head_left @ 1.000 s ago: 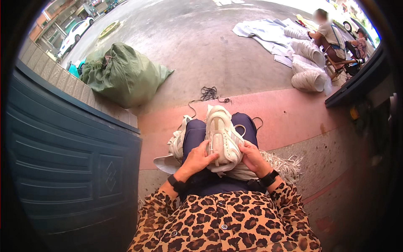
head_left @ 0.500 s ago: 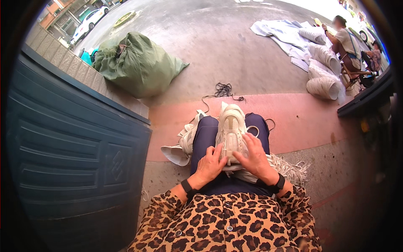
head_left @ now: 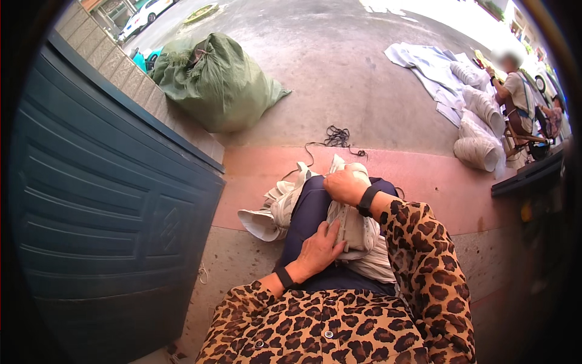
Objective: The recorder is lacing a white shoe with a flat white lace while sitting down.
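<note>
A pale off-white sneaker (head_left: 351, 227) lies lengthwise on my lap, over dark blue trousers. My left hand (head_left: 318, 252) rests flat against its near left side, fingers spread on the upper. My right hand (head_left: 345, 185) is closed over the far end of the shoe, near the toe. Both wrists wear black bands and both sleeves are leopard print. Pale cloth (head_left: 379, 264) lies under the shoe on my right thigh.
More pale shoes (head_left: 273, 209) lie on the ground by my left leg. A dark teal door (head_left: 103, 212) stands at left. A green sack (head_left: 215, 82) sits beyond it, black cord (head_left: 336, 138) on the pavement. At far right a seated person (head_left: 515, 91) works beside white bundles (head_left: 479, 130).
My right hand has moved from the near side of the shoe up to its far end. My left hand stayed at the near side. The view has tilted left.
</note>
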Motion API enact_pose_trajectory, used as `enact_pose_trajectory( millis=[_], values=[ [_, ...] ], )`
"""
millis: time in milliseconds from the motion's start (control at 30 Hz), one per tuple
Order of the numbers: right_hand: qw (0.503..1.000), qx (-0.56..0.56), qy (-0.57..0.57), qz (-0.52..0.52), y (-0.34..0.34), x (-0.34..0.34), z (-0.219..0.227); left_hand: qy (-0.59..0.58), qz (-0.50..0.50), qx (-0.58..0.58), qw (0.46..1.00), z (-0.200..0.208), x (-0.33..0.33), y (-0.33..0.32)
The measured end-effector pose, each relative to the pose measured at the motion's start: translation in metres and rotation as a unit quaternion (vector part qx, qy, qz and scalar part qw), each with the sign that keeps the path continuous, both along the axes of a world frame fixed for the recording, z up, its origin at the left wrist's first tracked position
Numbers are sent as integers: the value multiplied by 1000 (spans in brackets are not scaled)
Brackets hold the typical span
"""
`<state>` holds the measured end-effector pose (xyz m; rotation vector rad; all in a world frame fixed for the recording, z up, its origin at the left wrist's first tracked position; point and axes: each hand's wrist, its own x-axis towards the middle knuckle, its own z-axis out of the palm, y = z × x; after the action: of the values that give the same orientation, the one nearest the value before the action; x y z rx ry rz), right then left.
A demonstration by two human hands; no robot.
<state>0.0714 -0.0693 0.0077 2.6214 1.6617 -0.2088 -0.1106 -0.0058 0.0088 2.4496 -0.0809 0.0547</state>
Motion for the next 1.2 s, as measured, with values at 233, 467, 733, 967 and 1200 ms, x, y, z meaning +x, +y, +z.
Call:
enact_pose_trajectory(
  millis=[233, 467, 733, 967, 1200],
  values=[
    [991, -7, -51, -124, -6, 60, 6, -10, -29, 9, 999, 3, 27, 14],
    [942, 12, 164, -292, -83, 115, -72, -9, -59, 13, 998, 13, 29, 12],
    [814, 271, 338, -387, -123, 64, -27, -48, -66, 32, 996, 6, 31, 15],
    [920, 170, 129, -329, -114, -110, 54, -30, -21, 45, 998, 5, 33, 2],
    [881, 301, 117, -346, -127, -118, 15, -139, -16, 38, 989, 1, 31, -4]
  ],
)
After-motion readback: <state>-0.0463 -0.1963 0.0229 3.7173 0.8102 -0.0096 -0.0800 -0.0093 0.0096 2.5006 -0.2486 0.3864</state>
